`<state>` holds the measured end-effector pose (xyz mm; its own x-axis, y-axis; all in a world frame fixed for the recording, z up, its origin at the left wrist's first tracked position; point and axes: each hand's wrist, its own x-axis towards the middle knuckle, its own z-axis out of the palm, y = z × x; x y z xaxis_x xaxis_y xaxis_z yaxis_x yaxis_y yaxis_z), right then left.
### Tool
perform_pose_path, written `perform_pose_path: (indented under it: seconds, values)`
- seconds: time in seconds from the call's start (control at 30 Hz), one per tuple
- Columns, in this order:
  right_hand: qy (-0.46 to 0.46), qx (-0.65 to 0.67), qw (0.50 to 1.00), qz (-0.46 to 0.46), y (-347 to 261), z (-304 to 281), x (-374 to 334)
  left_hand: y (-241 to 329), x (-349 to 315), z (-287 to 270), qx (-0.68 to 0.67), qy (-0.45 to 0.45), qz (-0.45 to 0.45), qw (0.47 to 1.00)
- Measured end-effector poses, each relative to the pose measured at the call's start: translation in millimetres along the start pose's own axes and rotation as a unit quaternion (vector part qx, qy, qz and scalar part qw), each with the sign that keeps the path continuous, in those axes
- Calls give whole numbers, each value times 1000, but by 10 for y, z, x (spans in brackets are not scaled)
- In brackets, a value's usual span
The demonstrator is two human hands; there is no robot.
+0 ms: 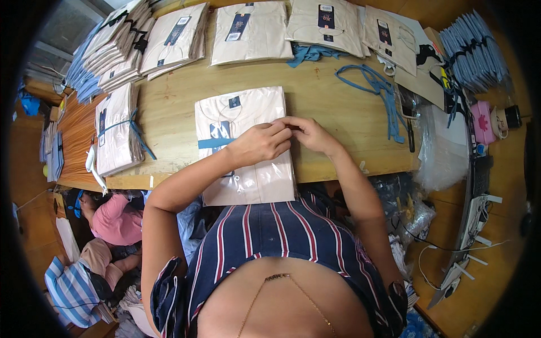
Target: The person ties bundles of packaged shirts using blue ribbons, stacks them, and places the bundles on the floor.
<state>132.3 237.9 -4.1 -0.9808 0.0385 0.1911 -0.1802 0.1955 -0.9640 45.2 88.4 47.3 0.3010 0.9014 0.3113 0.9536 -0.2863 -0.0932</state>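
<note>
We observe a stack of cream garments in clear wrapping (264, 177) at the near side of the wooden bench (349, 146), its lower end overhanging the edge toward the wearer's striped top. A blue strip (213, 143) runs across the stack and passes beneath the left hand (260, 141). This hand lies over the stack, fingers curled; the right hand (310, 134) meets it at the stack's right edge, its fingers bent inward. Each grip is drawn nearly closed, yet we cannot tell what lies between the fingertips. To the left we note a tied stack (115, 143); to the right, loose blue strips (389, 110); along the far side, a row of cream packs (252, 36)
</note>
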Motion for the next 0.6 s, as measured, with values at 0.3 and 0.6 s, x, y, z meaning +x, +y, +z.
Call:
perform_pose_path:
  seconds: [0.3,0.6]
  values:
    - [-118,-418,891,-129,-430,-33,120,35,-235,250,-49,104,-31,993]
    - [47,-650,759,15,-484,-415,-37,28,-290,391,-92,197,-41,975]
